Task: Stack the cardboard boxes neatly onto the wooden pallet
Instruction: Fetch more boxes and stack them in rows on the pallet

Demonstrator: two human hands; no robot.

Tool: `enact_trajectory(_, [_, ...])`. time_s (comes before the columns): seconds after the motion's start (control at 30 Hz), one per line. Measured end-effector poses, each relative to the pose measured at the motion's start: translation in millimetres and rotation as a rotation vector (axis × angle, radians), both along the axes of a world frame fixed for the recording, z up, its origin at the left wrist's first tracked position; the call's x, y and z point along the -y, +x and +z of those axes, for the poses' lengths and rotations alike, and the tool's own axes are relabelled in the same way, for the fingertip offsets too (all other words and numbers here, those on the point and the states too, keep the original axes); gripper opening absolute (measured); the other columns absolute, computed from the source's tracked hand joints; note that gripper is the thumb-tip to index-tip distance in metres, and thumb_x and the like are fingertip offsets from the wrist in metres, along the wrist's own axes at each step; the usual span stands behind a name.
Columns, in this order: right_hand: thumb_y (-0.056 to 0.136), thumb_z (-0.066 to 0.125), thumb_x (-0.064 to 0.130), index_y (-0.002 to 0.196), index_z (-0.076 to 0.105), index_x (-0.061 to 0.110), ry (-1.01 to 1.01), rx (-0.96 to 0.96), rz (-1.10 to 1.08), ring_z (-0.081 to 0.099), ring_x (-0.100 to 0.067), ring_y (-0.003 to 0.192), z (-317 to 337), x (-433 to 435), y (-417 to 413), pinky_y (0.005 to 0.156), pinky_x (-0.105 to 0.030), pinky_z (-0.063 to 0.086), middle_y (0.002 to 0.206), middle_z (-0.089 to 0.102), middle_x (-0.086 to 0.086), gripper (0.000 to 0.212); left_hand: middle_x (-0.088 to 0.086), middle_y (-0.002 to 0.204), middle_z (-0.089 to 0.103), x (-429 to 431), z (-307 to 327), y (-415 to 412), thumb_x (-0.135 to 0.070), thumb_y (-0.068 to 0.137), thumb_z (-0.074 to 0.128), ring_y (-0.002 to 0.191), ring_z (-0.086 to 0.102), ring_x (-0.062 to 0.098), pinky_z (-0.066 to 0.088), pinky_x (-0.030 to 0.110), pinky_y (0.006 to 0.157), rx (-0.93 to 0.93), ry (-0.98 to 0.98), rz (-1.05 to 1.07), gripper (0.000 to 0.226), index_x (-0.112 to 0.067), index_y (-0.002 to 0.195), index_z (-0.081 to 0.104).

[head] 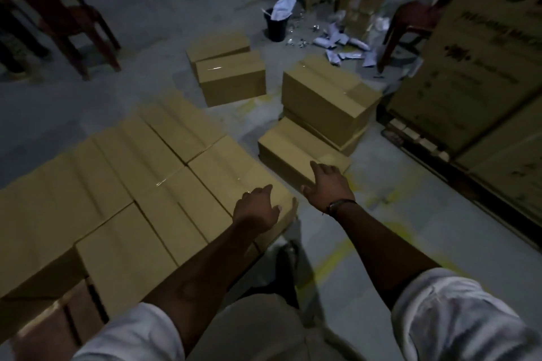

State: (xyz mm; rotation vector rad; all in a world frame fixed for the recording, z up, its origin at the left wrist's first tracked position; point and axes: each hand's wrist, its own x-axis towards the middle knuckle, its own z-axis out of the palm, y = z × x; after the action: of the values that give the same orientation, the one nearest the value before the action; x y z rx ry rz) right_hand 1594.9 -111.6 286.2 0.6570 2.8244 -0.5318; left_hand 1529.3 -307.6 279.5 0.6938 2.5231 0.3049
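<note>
My left sleeve (pixel 132 334) and right sleeve (pixel 457 316): white, rolled approx. to elbow. Thin dark band (pixel 340 204) at my right hand (pixel 328 187). Pale trousers (pixel 258 328); dark shoe (pixel 289 261), prob.

No text can be read. The tall carton (pixel 475 47) at right bears dark print and a round emblem; both are blurred.

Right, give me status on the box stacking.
Both hands open: left hand on corner of stacked layer, right hand spread over the nearest floor box. More loose boxes beyond. Nothing between hand and box.
</note>
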Motion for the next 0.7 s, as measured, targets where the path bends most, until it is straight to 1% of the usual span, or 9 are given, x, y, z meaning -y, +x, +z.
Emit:
enact_trajectory(0.17, [0.094,0.055,0.05,0.156,0.023,0.017,0.036,0.007,-0.011,0.031,-0.036,0.141,-8,-70,-43,0.11,-0.049,0.036,0.156,0.036,-0.011,0.077,0.01,0.147,0.048,-72,-26,-43,-0.05,0.098,0.053,0.13,0.049,0.035,0.045,0.043,0.104,0.056,0.014,-0.037,0.07,-0.022,0.157,0.029])
enact_trajectory(0.27, [0.095,0.054,0.051,0.157,0.022,0.017,0.06,0.038,-0.01,0.03,-0.036,0.141,-15,-112,-73,0.111,-0.049,0.036,0.156,0.035,-0.012,0.077,0.009,0.136,0.057,-121,-38,-78,-0.047,0.096,0.057,0.122,0.056,0.032,0.049,0.042,0.1,0.062,0.012,-0.03,0.057,-0.019,0.145,0.047])
enact_trajectory(0.33, [0.096,0.053,0.051,0.157,0.021,0.017,0.069,0.067,-0.007,0.032,-0.036,0.141,-17,-140,-92,0.11,-0.049,0.036,0.156,0.035,-0.013,0.077,0.013,0.126,0.064,-151,-48,-103,-0.045,0.095,0.058,0.113,0.062,0.034,0.053,0.045,0.095,0.024,0.058,-0.018,0.054,-0.014,0.138,0.055])
enact_trajectory(0.4, [0.096,0.053,0.051,0.156,0.022,0.016,0.075,0.101,-0.013,0.034,-0.037,0.139,-16,-167,-110,0.11,-0.049,0.037,0.155,0.037,-0.013,0.076,0.016,0.122,0.065,-180,-54,-128,-0.045,0.096,0.058,0.108,0.064,0.036,0.055,0.049,0.091,0.007,0.122,-0.034,0.06,-0.012,0.145,0.05])
enact_trajectory(0.5, [0.096,0.054,0.051,0.155,0.024,0.016,0.112,0.099,-0.014,0.035,-0.036,0.138,-17,-205,-142,0.108,-0.048,0.038,0.154,0.039,-0.013,0.075,0.01,0.138,0.057,-227,-36,-164,-0.045,0.096,0.058,0.122,0.057,0.031,0.049,0.042,0.101,0.072,0.059,-0.01,0.061,-0.021,0.15,0.043])
enact_trajectory(0.53, [0.096,0.054,0.051,0.155,0.025,0.016,0.112,0.094,-0.017,0.035,-0.036,0.138,-16,-216,-153,0.108,-0.048,0.039,0.153,0.039,-0.013,0.074,0.009,0.141,0.055,-241,-32,-175,-0.046,0.096,0.058,0.125,0.055,0.031,0.047,0.041,0.102,0.073,0.067,0.0,0.062,-0.022,0.151,0.041])
enact_trajectory(0.63, [0.095,0.053,0.052,0.156,0.024,0.017,0.097,0.094,-0.041,0.034,-0.037,0.139,-16,-243,-182,0.109,-0.049,0.037,0.154,0.039,-0.014,0.076,0.007,0.147,0.049,-271,-27,-204,-0.046,0.098,0.057,0.132,0.048,0.034,0.043,0.044,0.105,0.083,0.118,-0.002,0.065,-0.025,0.155,0.034])
enact_trajectory(0.7, [0.095,0.053,0.052,0.156,0.023,0.017,0.082,0.098,-0.045,0.032,-0.036,0.141,-16,-259,-199,0.11,-0.049,0.036,0.154,0.038,-0.014,0.077,0.008,0.147,0.049,-287,-27,-223,-0.047,0.098,0.057,0.132,0.048,0.034,0.044,0.045,0.105,0.103,0.113,0.008,0.066,-0.025,0.155,0.034])
